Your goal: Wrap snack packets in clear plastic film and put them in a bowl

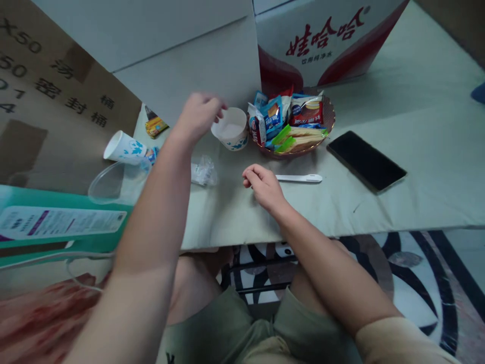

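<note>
- The rim of the tilted paper cup (231, 129) is pinched by the blurred left hand (197, 117), apparently so that it is kept steady beside the snack bowl (329, 117).
- The right hand (264, 186) is rested loosely curled on the table (417, 167), nothing visibly held, just short of the white spoon (299, 178).
- A second cup (124, 148) is left lying on its side.

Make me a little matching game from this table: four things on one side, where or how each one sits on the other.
Things:
1. paper cup
2. phone
3. white spoon
4. snack bowl

Places:
A. lying by the right hand
B. pinched at the rim by the left hand
C. in front of the red and white box
D. dark, flat, farthest right

Pairs: 1-B, 2-D, 3-A, 4-C
</note>
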Tool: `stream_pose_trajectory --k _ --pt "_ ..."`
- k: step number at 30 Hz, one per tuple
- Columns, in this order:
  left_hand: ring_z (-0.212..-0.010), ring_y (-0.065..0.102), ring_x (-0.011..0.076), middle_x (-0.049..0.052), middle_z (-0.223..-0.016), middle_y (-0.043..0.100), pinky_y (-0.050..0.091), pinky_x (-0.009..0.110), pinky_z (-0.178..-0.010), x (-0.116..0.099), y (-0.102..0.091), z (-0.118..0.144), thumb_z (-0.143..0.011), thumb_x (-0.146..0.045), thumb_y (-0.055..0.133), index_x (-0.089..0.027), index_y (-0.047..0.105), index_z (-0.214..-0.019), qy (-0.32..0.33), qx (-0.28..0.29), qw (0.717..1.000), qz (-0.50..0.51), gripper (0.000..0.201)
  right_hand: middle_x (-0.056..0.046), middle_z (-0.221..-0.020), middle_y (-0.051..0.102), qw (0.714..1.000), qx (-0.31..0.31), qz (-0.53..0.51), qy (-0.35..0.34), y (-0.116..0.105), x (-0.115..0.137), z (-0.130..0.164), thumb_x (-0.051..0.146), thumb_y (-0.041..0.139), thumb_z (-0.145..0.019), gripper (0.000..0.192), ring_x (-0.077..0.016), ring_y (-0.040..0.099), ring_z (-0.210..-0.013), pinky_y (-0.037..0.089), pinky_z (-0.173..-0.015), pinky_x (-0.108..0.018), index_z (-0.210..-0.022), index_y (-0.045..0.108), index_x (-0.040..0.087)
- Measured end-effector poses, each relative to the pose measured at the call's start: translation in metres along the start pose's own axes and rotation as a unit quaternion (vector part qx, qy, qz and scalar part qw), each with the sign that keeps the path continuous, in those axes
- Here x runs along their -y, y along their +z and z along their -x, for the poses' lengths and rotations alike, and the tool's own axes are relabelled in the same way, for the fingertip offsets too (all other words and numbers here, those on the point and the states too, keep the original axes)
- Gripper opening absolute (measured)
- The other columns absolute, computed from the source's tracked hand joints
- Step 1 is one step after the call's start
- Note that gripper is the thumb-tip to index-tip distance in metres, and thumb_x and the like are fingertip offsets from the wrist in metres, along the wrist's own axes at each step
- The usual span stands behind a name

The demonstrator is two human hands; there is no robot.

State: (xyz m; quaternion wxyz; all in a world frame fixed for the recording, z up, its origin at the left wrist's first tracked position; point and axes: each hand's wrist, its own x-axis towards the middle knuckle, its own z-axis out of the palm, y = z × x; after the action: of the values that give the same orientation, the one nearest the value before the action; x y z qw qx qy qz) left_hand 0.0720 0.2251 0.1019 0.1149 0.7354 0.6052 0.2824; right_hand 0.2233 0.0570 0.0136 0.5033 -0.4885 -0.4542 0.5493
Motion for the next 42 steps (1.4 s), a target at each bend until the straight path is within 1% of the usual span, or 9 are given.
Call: stream_pose_trajectory --k 4,6,10,13,20,24,31,36,42 --pt "-0.097 0.068 0.0226 0.007 -0.09 0.072 0.052 0.041 -0.1 0.018 -0.01 0.081 -0.091 -0.041 0.064 -0.016 0.068 -0.086 -0.049 -0.112 0.99 0.069 0.026 0.002 -0.067 0.062 1.0 -0.005 -0.003 0.0 0.002 -0.003 0.0 0.041 0.053 -0.086 0.02 -0.0146 0.056 -0.065 0.04 -0.066 -0.03 -0.077 0.058 0.023" --pt "-0.115 0.064 0.0322 0.012 -0.11 0.072 0.046 0.046 -0.108 0.036 0.003 0.116 -0.062 -0.037 0.091 -0.019 0.071 -0.093 -0.08 -0.075 0.991 0.077 0.041 0.002 -0.066 0.062 1.0 0.001 0.001 -0.006 0.006 -0.005 0.001 0.04 0.053 -0.086 0.02 -0.0145 0.056 -0.065 0.04 -0.066 -0.031 -0.077 0.058 0.023" --pt "-0.102 0.068 0.0315 0.009 -0.092 0.073 0.049 0.042 -0.097 0.067 0.027 0.152 -0.06 -0.014 0.085 -0.021 0.073 -0.098 -0.119 -0.067 0.987 0.082 0.041 0.002 -0.068 0.061 0.999 0.024 0.036 -0.017 0.015 -0.01 0.008 0.039 0.052 -0.087 0.019 -0.015 0.056 -0.067 0.042 -0.068 -0.032 -0.078 0.057 0.024" --pt "-0.078 0.067 0.0237 0.005 -0.073 0.069 0.05 0.035 -0.081 0.071 0.019 0.165 -0.081 -0.019 0.068 -0.02 0.075 -0.083 -0.135 -0.061 0.984 0.104 0.007 0.0 -0.07 0.061 0.996 0.032 0.082 -0.023 0.018 -0.013 0.01 0.04 0.05 -0.087 0.019 -0.0165 0.057 -0.069 0.043 -0.069 -0.033 -0.079 0.056 0.024" --pt "-0.074 0.071 0.0208 0.007 -0.084 0.077 0.057 0.033 -0.068 0.049 -0.019 0.196 -0.078 -0.04 0.078 -0.019 0.076 -0.089 -0.133 0.118 0.905 0.386 0.023 -0.012 -0.127 0.067 0.94 0.12 0.235 -0.215 0.02 -0.02 0.01 0.036 0.067 -0.079 0.037 -0.028 0.06 -0.12 0.047 -0.105 -0.047 -0.113 0.062 0.025" --pt "-0.075 0.065 0.0167 0.003 -0.083 0.073 0.053 0.029 -0.069 0.068 -0.006 0.189 -0.076 -0.026 0.076 -0.021 0.072 -0.085 -0.111 0.004 0.951 0.289 0.011 -0.014 -0.134 0.064 0.92 0.193 0.264 -0.214 0.027 -0.023 0.017 0.043 0.067 -0.085 0.034 -0.0307 0.058 -0.128 0.043 -0.112 -0.05 -0.113 0.065 0.025" --pt "-0.086 0.059 0.0201 0.005 -0.098 0.067 0.048 0.034 -0.086 0.096 0.015 0.183 -0.087 -0.034 0.073 -0.024 0.069 -0.093 -0.137 -0.11 0.963 0.206 0.012 -0.017 -0.151 0.05 0.915 0.112 0.353 -0.159 0.039 -0.037 0.017 0.051 0.079 -0.071 0.073 -0.041 0.045 -0.141 0.034 -0.116 -0.063 -0.137 0.055 0.027" --pt "-0.082 0.06 0.0255 0.005 -0.069 0.059 0.046 0.036 -0.084 0.109 0.001 0.2 -0.093 -0.05 0.064 -0.025 0.066 -0.066 -0.19 -0.023 0.953 0.235 0.037 -0.016 -0.142 0.058 0.917 0.044 0.377 -0.12 0.049 -0.042 0.014 0.037 0.069 -0.08 0.027 -0.0418 0.048 -0.138 0.033 -0.114 -0.066 -0.105 0.065 0.026" --pt "-0.101 0.06 0.029 0.006 -0.099 0.065 0.049 0.041 -0.092 0.082 0.002 0.215 -0.059 -0.037 0.09 -0.023 0.066 -0.089 -0.119 0.088 0.975 0.163 0.04 -0.01 -0.106 0.068 0.934 0.04 0.338 -0.105 0.046 -0.04 0.013 0.03 0.067 -0.076 0.019 -0.0415 0.052 -0.133 0.031 -0.115 -0.067 -0.089 0.055 0.025"
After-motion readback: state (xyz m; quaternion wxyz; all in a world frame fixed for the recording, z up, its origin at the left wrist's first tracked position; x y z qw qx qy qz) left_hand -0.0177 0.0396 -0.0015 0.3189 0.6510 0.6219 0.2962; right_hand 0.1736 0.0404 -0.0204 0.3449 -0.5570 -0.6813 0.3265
